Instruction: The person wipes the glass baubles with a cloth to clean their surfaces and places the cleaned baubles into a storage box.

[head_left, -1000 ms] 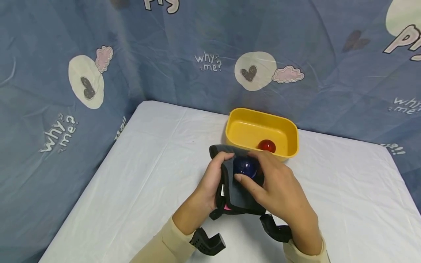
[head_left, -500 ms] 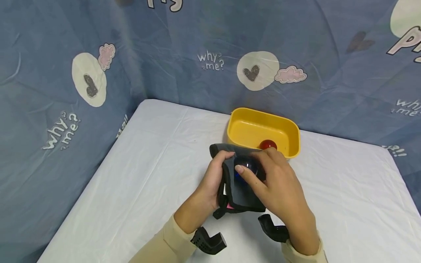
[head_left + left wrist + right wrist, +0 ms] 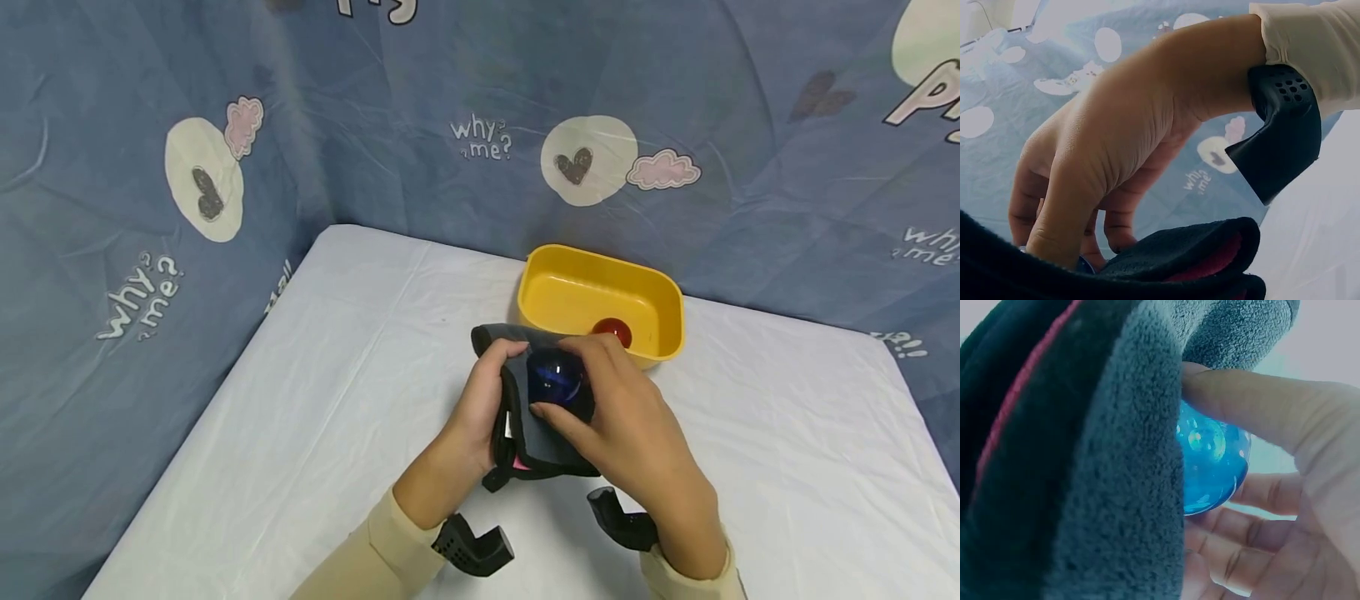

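My left hand (image 3: 472, 417) grips a folded grey cloth (image 3: 551, 442) with black edging, a pink inside and a white tag. Its thumb lies on top while the other fingers are hidden behind the cloth. A glossy, see-through blue ball (image 3: 553, 377) sits against the cloth's face. Thumb and fingers of my right hand (image 3: 641, 425) hold the ball from its right side. In the right wrist view the ball (image 3: 1213, 456) shows between thumb and fingers, partly covered by the cloth (image 3: 1129, 462). The left wrist view has the right hand (image 3: 1104, 131) reaching down over the cloth (image 3: 1179, 250).
A yellow tub (image 3: 547, 287) stands at the back of the white-covered table (image 3: 352, 400), just beyond the cloth. Inside its near side lies a red ball (image 3: 612, 332). A blue printed curtain (image 3: 390, 100) hangs behind and to the left. Each wrist wears a black mount (image 3: 474, 546).
My right thumb has moved off the blue ball's face to its lower edge, showing more of the ball. Both hands and the cloth have shifted slightly left. The tub stays put.
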The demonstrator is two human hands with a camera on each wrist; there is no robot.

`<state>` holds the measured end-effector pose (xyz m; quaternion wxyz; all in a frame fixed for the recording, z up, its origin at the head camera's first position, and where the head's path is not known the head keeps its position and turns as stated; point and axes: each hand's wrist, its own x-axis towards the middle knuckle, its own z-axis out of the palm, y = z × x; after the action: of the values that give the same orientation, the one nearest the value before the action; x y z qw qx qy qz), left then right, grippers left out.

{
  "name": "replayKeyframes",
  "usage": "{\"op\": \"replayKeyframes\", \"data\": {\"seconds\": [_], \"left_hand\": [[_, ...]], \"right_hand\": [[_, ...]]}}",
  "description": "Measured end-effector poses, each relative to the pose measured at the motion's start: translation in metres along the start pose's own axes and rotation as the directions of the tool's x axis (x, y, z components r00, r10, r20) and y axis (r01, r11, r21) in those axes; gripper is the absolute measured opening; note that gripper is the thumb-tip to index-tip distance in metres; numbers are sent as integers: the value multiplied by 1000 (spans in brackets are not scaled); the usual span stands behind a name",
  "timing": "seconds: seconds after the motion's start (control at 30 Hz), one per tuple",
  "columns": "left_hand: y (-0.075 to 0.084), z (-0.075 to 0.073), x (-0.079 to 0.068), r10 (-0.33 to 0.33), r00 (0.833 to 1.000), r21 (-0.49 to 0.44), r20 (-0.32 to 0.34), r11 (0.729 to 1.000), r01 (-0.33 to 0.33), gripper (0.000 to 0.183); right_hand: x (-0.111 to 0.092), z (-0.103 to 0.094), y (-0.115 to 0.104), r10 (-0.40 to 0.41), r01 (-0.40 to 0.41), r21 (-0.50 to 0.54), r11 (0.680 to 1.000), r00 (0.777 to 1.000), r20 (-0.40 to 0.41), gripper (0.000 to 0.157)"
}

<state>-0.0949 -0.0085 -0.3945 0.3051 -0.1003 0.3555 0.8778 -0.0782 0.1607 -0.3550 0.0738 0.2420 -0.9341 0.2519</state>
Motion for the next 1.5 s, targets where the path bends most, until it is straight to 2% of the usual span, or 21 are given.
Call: {"op": "replayKeyframes", "data": {"seconds": [0.23, 0.47, 0.73, 0.87, 1.0, 1.17, 1.5], "left_hand": [[-1, 1, -2, -22, 1000, 2, -3, 1000, 22, 61], [-1, 2, -3, -16, 1000, 10, 6, 1000, 16, 60], [-2, 2, -2, -24, 999, -1, 21, 1000, 24, 61], [0, 0, -2, -4, 1000, -10, -10, 1000, 3, 61], [1, -1, -2, 22, 1000, -14, -11, 1000, -22, 62], [1, -2, -1, 25, 1000, -15, 1, 1000, -25, 62], [1, 1, -3, 21, 999, -1, -48, 1000, -22, 60]], "right_hand": [[1, 0, 3, 44, -45, -43, 998, 999, -18, 63], [1, 3, 5, 78, -80, -45, 996, 996, -50, 56], [1, 3, 4, 154, -153, -49, 987, 988, 4, 59], [0, 1, 1, 130, -129, -36, 991, 990, 47, 67], [0, 1, -1, 67, -66, -23, 998, 997, 45, 74], [2, 6, -1, 32, -32, -19, 999, 999, 9, 76], [3, 10, 3, 24, -26, -19, 999, 995, -95, 69]]}}
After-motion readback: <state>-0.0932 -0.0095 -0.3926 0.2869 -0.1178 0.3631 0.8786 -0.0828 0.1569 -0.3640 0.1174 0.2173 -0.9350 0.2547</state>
